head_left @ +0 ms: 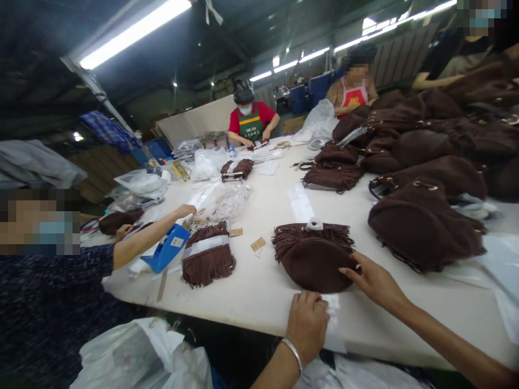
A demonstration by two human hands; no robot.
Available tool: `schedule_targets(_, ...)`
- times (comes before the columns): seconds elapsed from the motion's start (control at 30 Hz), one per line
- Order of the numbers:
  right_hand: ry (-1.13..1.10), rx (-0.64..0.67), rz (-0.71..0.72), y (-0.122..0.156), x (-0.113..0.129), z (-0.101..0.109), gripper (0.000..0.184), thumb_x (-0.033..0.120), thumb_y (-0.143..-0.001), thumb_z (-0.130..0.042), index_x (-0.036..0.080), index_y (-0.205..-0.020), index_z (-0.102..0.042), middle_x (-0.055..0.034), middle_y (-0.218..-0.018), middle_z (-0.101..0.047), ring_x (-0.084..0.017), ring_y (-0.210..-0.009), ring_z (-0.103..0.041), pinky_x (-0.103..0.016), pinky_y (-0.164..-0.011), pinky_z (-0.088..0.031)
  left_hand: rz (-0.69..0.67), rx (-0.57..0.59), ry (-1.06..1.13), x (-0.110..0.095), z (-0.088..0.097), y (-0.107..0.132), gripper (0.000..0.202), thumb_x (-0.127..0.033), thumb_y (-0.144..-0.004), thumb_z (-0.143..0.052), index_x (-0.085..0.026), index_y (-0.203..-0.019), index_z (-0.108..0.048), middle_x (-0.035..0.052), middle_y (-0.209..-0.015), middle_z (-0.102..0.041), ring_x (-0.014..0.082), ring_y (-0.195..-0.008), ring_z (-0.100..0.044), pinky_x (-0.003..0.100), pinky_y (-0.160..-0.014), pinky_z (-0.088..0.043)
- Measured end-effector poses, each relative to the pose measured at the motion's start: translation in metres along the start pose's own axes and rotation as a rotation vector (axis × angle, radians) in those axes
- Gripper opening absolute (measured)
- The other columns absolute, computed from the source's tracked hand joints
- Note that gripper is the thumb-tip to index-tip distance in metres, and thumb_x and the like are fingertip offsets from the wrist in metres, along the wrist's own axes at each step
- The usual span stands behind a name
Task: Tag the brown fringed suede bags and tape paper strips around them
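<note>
A dark brown fringed bag (316, 262) lies on the table in front of me, its rounded bottom towards me. White wrapping (314, 223) shows at its far side. My right hand (371, 278) pinches the bag's right edge between thumb and fingers. A white paper strip (300, 202) extends beyond the bag, and a similar piece shows on the near side, running over the table edge. There, my left hand (308, 324), with a bangle on its wrist, is closed at the strip's left side; its fingertips are partly hidden.
To the right, several brown bags (425, 221) are heaped. Left of my bag lie a banded fringed bag (208, 256), cardboard tags (258, 244) and a blue box (172, 246). A co-worker's arm (150, 235) reaches in from the left. Plastic bags (141, 356) hang below the table edge.
</note>
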State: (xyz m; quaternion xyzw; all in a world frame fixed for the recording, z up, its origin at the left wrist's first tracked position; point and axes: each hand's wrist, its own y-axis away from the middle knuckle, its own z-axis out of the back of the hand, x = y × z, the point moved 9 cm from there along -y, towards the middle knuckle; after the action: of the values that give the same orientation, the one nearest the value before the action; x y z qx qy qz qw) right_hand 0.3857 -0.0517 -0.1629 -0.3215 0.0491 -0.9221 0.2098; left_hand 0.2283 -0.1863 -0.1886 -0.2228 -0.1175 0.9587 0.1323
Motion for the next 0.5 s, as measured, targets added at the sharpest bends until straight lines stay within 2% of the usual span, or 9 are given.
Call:
schedule_targets(0.03,0.005,0.012,-0.006,0.001,-0.006,-0.003,0.030,0.053,-0.088,-0.054,0.023,-0.095,-0.057,-0.0023,-0.083,-0.068,-0.022,-0.069,-0.064,-0.033,-0.062,-0.048,0.057,-0.058,0.039,0.008,0.008,0.000,0.021,-0.020,-0.091,-0.053,-0.024,-0.111,-0.060,0.0081,-0.107,-0.065,0.0244,-0.101,-0.060,0.042,-0.088,-0.051)
schedule_targets(0.13,-0.011,0.027,-0.011,0.003,-0.017,-0.005,0.036,0.057,-0.087,-0.056,0.024,-0.101,-0.056,-0.0025,-0.088,-0.070,-0.022,-0.070,-0.066,-0.033,-0.062,-0.050,0.347,-0.312,0.129,0.048,0.039,0.002,0.021,-0.021,-0.096,-0.044,-0.022,-0.112,-0.057,0.0094,-0.106,-0.065,0.0222,-0.101,-0.062,0.039,-0.090,-0.052)
schedule_targets(0.2,-0.035,0.000,0.008,0.007,-0.017,-0.002,0.040,0.058,-0.087,-0.057,0.024,-0.108,-0.055,-0.0032,-0.094,-0.070,-0.021,-0.070,-0.067,-0.032,-0.062,-0.052,0.469,-0.408,0.153,0.067,0.053,0.000,0.024,-0.025,-0.098,-0.042,-0.020,-0.119,-0.053,0.0109,-0.111,-0.064,0.0224,-0.106,-0.062,0.038,-0.093,-0.051)
schedule_targets(0.33,0.019,-0.126,0.021,0.022,-0.007,0.002,0.043,0.058,-0.087,-0.056,0.023,-0.112,-0.055,-0.0061,-0.097,-0.069,-0.021,-0.069,-0.067,-0.033,-0.061,-0.053,0.476,-0.348,0.122,0.079,0.052,-0.024,0.041,-0.038,-0.098,-0.046,-0.019,-0.134,-0.045,0.0142,-0.123,-0.063,0.0265,-0.115,-0.062,0.040,-0.096,-0.049)
schedule_targets(0.4,0.048,-0.162,0.014,0.027,-0.001,-0.001,0.038,0.054,-0.090,-0.053,0.022,-0.112,-0.055,-0.0065,-0.093,-0.069,-0.022,-0.071,-0.068,-0.033,-0.061,-0.052,0.516,-0.289,0.105,0.085,0.045,-0.032,0.043,-0.042,-0.097,-0.048,-0.019,-0.134,-0.046,0.0145,-0.121,-0.066,0.0281,-0.110,-0.065,0.040,-0.090,-0.051)
schedule_targets(0.5,0.049,-0.206,-0.001,0.031,0.004,-0.002,0.028,0.045,-0.093,-0.049,0.024,-0.111,-0.054,-0.0062,-0.092,-0.071,-0.024,-0.075,-0.069,-0.033,-0.062,-0.052,0.570,-0.232,0.111,0.094,0.038,-0.037,0.033,-0.038,-0.097,-0.045,-0.020,-0.123,-0.053,0.0128,-0.108,-0.071,0.0283,-0.098,-0.069,0.037,-0.081,-0.051)
